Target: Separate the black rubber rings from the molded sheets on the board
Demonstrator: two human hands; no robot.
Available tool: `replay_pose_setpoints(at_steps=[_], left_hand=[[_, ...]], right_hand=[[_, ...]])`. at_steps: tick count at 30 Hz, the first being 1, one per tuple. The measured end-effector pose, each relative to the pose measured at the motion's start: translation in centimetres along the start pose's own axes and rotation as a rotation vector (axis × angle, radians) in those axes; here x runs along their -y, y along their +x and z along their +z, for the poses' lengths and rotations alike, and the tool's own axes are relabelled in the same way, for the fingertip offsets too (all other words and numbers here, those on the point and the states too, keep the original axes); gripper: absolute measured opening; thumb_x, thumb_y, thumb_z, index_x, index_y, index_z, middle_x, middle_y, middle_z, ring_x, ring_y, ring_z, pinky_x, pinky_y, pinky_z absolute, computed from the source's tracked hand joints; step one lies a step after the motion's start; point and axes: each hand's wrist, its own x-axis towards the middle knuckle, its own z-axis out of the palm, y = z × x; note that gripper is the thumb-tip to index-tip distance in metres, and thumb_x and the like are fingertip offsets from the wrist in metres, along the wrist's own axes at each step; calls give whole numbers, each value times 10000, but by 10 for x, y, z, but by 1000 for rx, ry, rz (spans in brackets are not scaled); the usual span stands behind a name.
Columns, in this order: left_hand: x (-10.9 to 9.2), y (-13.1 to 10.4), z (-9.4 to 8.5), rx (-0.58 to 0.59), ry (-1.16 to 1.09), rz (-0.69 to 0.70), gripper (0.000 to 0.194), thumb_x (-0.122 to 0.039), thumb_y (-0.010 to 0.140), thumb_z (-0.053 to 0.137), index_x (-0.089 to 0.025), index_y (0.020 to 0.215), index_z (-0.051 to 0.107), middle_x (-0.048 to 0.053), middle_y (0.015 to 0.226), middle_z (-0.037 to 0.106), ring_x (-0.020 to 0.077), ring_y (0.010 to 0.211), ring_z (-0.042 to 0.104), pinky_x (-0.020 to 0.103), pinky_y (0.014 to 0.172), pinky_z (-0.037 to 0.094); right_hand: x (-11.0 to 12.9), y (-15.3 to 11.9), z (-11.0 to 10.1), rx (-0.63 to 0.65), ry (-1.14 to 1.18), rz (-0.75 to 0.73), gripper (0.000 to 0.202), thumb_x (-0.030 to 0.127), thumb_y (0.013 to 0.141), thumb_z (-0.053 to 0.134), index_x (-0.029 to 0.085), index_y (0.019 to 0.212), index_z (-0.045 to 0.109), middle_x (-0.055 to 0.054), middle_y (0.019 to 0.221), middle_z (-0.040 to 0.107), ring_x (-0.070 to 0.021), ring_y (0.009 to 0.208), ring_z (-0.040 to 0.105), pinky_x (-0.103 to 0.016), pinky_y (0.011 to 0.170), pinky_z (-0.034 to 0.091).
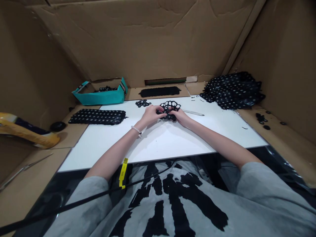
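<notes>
Both my hands meet over the far half of a white board [187, 138]. Between them is a black piece with rings and open holes [169, 116]. My left hand [152, 114] pinches its left side with thumb and fingers. On the right side, my right hand [179, 116] has its fingers closed on the same piece. Its looped upper edge stands up beyond my fingertips. A small cluster of loose black rings [143, 103] lies just beyond my left hand. Right of my right hand lies a thin pale pen-like tool [194, 112].
A teal box [100, 98] holding black rings stands at the back left. Black perforated sheets lie at left [98, 117], back [160, 91] and in a pile at right [230, 90]. Scissors [26, 168] and a yellow packet [29, 131] are at far left. Cardboard walls [148, 39] enclose the area.
</notes>
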Motion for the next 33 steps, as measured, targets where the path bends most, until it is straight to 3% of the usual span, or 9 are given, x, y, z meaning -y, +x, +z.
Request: replay_pose_setpoints(at_steps=[5,9,14,17,22,24,26,29,33], left_hand=[[-2,-2,12,-4,-159,-114,298,-460,756,723,-174,825,772,73,875,774,228,813,672,322,745,483],[8,5,6,4,-271,-247,255,-394,744,719,-147,761,781,72,799,772,222,783,683,311,751,507],[56,11,-26,-339,-204,-483,176,-300,732,725,-136,756,785,80,786,767,222,769,686,306,729,535],[89,11,-43,-417,-145,-594,207,-288,715,734,-122,824,796,107,815,772,256,797,703,326,743,548],[122,17,-52,-449,-319,-513,485,-224,732,687,-105,1201,722,169,1184,741,273,1092,691,340,907,547],[124,18,-53,-448,-339,-469,607,-190,735,666,-110,1337,640,182,1304,687,269,1180,657,356,962,530],[119,17,-55,-452,-274,-428,614,-181,742,659,-109,1351,628,182,1323,675,276,1212,638,371,1003,509],[97,14,-55,-350,-168,-323,508,-249,779,668,-104,1266,688,167,1251,713,285,1177,649,380,1034,482],[54,10,-41,103,-154,-104,530,-444,814,692,-173,1270,705,126,1285,704,287,1169,641,364,994,495]], right_hand=[[-1,-3,3,40,-59,-12,303,223,598,682,195,888,599,29,745,651,-131,645,558,-212,508,434],[-4,0,4,-20,-105,42,237,135,604,607,206,816,530,24,676,627,-143,562,570,-223,448,421],[-3,2,3,-79,-75,112,266,88,606,534,209,842,512,-34,814,707,-182,525,628,-245,373,406],[-3,1,2,-48,-56,104,256,92,598,530,204,828,510,-53,887,727,-186,543,638,-266,393,459],[-8,5,-1,-30,-92,97,265,109,602,562,205,847,535,-69,939,740,-204,634,669,-287,462,525],[-9,6,-1,-26,-88,99,274,110,598,556,209,852,537,-64,933,738,-207,647,669,-298,480,538],[-8,5,-1,-15,-87,93,271,115,593,542,208,847,538,-60,920,735,-203,643,655,-303,484,540],[-3,1,0,17,-69,84,282,124,585,533,208,855,540,-56,900,729,-204,660,638,-319,506,545],[1,-2,2,48,-15,49,312,132,563,552,208,865,567,-34,868,721,-218,740,639,-356,627,574]])
